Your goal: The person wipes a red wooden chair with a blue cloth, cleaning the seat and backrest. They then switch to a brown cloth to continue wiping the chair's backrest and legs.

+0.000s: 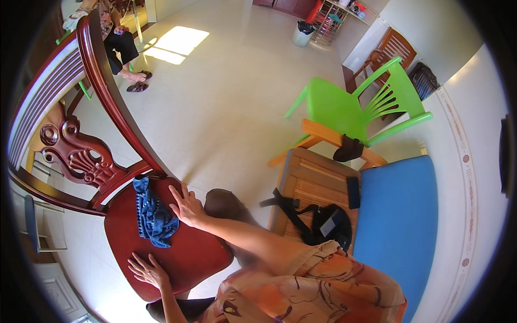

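A crumpled blue cloth with a checked edge lies on the dark red seat of a carved wooden chair, against the foot of its backrest. My right hand is spread palm down near the seat's far edge, just right of the cloth; whether its thumb touches the cloth, I cannot tell. Nearer to me, my left hand rests with fingers apart on the seat, below the cloth and apart from it. Neither hand holds anything. The carved backrest rises at the left.
On my right stands a wooden-framed bench with a blue cushion, a black strapped bag and a dark cloth on its armrest. Beyond it are a green plastic chair and a waste bin. Another person sits at upper left.
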Motion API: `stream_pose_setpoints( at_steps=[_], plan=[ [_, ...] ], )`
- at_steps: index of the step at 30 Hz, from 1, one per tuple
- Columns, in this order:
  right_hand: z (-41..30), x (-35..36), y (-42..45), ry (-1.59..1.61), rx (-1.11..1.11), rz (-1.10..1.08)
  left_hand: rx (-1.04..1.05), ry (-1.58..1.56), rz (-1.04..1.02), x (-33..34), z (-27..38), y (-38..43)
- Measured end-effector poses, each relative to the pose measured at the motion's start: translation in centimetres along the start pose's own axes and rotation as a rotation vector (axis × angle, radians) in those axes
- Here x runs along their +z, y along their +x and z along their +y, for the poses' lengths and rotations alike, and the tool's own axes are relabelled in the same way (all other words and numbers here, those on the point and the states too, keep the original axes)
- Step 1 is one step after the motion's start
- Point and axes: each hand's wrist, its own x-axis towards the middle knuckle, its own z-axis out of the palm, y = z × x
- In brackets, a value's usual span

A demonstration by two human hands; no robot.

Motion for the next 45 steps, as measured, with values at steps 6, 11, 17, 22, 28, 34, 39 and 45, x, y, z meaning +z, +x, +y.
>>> stream_pose_setpoints(
  at_steps=[6, 11, 17, 22, 28, 34, 39, 45],
  plan=[
    [0.2, 0.4, -0.1, -0.009, -0.019, 0.057, -0.004, 0.023, -0.012, 0.0, 0.1, 0.2],
    [0.2, 0.3, -0.3, 0.013, -0.023, 0.058, 0.005, 0.036, 0.009, 0.7, -0.2, 0.2],
    [0.1, 0.4, -0.3, 0.028, -0.005, 0.036, -0.019, 0.060, -0.046, -0.2, 0.0, 0.1],
    [0.4, 0.1, -0.1, 0.019, 0.001, 0.038, -0.005, 0.067, -0.045, -0.2, 0.3, 0.3],
    [0.1, 0.0, 0.4, 0.025, -0.005, 0.023, 0.003, 0.050, 0.019, 1.2, -0.2, 0.4],
    [-0.9, -0.5, 0.2, 0.175, 0.008, 0.004, 0.042, -0.068, 0.016, -2.3, 0.3, -0.6],
    [0.3, -0.5, 0.5, 0.203, -0.024, -0.032, 0.076, -0.215, 0.025, -3.2, 1.1, 0.3],
    [-0.9, -0.2, -0.4, 0.086, 0.005, -0.087, 0.027, -0.198, 0.025, -2.0, -0.6, -0.8]
  ],
)
